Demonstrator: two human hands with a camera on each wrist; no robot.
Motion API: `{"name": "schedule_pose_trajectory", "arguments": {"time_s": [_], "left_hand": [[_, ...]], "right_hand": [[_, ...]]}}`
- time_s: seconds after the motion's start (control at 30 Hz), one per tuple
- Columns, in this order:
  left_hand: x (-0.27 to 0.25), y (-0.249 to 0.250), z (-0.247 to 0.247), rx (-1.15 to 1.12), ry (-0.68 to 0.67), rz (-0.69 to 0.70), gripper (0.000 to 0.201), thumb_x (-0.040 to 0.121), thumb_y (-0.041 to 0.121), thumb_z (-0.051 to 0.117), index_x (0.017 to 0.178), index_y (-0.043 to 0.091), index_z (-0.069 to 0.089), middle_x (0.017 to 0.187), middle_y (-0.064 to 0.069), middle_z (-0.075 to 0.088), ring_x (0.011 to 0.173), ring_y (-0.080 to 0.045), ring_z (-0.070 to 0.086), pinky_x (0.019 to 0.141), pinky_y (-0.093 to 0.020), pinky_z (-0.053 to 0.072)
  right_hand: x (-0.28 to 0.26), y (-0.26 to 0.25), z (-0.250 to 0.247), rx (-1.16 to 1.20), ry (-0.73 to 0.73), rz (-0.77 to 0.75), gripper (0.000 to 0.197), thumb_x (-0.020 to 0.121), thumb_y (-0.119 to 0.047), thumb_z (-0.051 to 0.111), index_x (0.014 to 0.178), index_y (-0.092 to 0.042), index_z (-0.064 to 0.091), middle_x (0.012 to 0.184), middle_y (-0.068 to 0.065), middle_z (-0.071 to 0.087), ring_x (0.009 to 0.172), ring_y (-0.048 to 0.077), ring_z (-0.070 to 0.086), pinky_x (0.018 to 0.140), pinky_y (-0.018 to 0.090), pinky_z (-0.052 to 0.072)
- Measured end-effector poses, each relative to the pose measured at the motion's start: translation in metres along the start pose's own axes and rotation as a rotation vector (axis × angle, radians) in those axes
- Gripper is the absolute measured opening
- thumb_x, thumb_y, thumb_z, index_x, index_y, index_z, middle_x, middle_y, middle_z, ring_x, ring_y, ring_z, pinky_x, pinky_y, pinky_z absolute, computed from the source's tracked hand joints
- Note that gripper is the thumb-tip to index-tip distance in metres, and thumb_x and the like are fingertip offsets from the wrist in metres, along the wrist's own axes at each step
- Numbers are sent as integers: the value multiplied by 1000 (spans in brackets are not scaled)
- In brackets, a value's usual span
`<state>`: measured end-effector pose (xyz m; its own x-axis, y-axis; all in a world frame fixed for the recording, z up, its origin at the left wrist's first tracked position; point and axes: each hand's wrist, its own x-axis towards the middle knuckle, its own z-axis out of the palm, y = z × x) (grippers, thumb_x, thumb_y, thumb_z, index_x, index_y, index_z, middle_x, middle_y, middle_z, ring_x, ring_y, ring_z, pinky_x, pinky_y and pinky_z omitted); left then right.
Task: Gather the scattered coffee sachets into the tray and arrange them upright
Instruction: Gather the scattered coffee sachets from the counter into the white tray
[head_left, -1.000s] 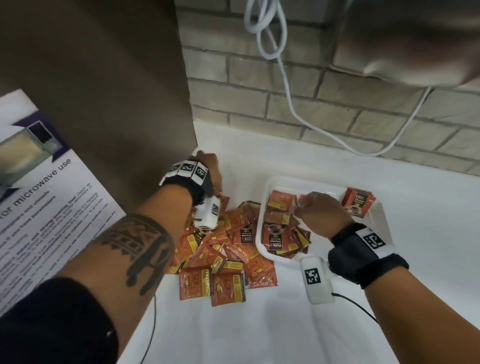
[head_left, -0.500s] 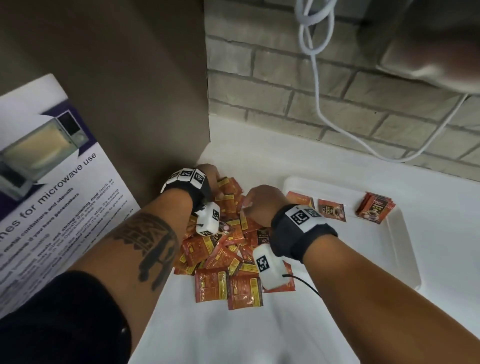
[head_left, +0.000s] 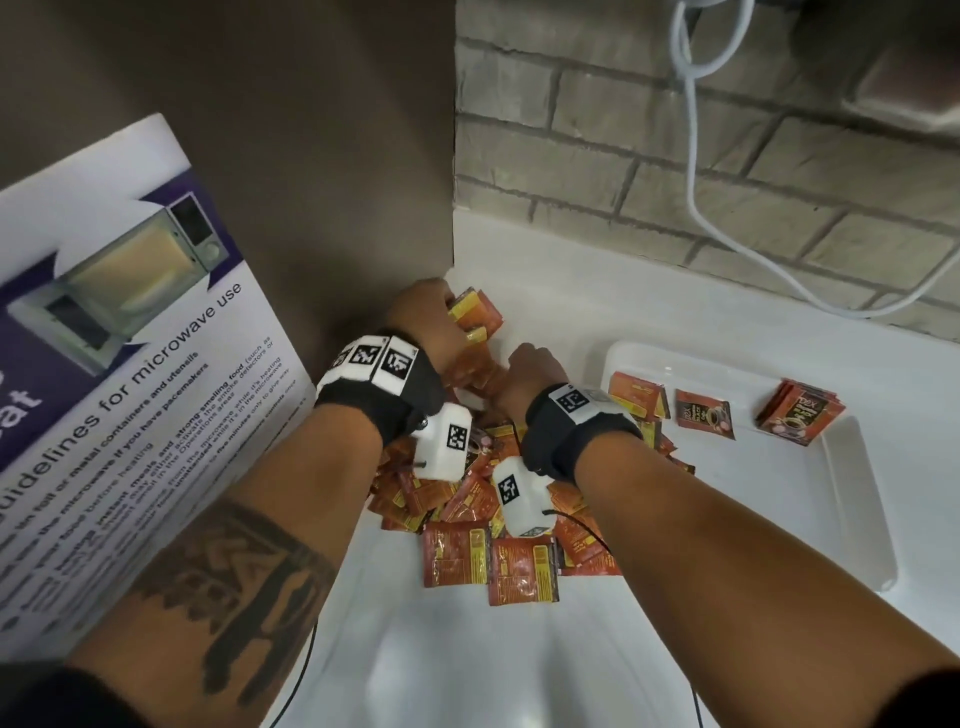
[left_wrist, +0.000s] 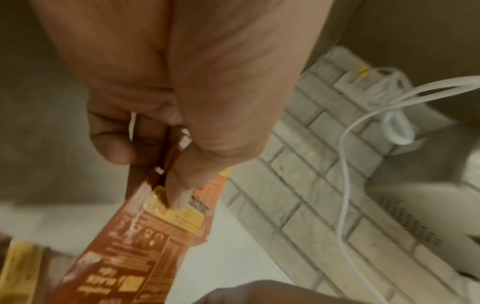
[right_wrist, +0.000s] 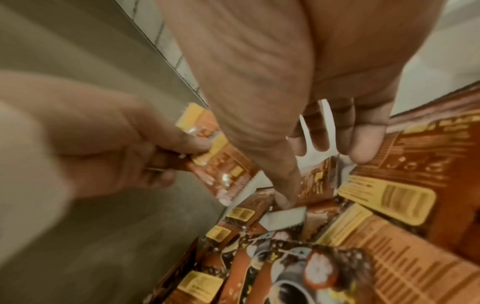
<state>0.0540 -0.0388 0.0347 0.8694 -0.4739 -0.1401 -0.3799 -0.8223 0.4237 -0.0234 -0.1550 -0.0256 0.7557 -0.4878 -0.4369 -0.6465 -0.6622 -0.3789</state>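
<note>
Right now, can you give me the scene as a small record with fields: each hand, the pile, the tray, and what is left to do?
left hand: pinches a few sachets near the brown panel
right hand: fingers reach down into the pile, no grip seen
pile: many sachets loose on the counter, left of the tray
tray: white, holds a few flat sachets and a small stack at its far side
left to do: most sachets are outside the tray; none clearly stands upright

Head view steeply down from above both forearms; wrist views close along each palm, all sharing the sachet pile.
</note>
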Motion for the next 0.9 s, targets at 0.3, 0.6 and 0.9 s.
{"name": "schedule_pose_trajectory", "arguments": {"time_s": [0.3,0.6,0.9], "left_hand": [[-109,-30,-4,78,16,-196,22,92,28,63,104,10,62,107,-12,68,98,-31,66,76,-33,47],[-116,-66,40,191,-99,-327,60,87,31,71,135,13,41,120,-13,63,110,-29,64,91,-40,56],[-103,-64,40,46,-126,-321,55,92,23,66,137,7,41,131,-14,60,121,-32,59,97,-41,50]], "right_hand": [[9,-52,18,-9,-47,-96,52,77,-39,65,123,-16,55,127,11,56,114,36,57,96,46,52],[15,-76,29,-226,-117,-184,92,73,-53,79,148,-22,36,142,8,45,133,37,36,106,49,39],[4,-75,17,-269,-200,-312,54,86,-31,70,134,-17,52,126,11,47,105,27,52,88,34,50]]}}
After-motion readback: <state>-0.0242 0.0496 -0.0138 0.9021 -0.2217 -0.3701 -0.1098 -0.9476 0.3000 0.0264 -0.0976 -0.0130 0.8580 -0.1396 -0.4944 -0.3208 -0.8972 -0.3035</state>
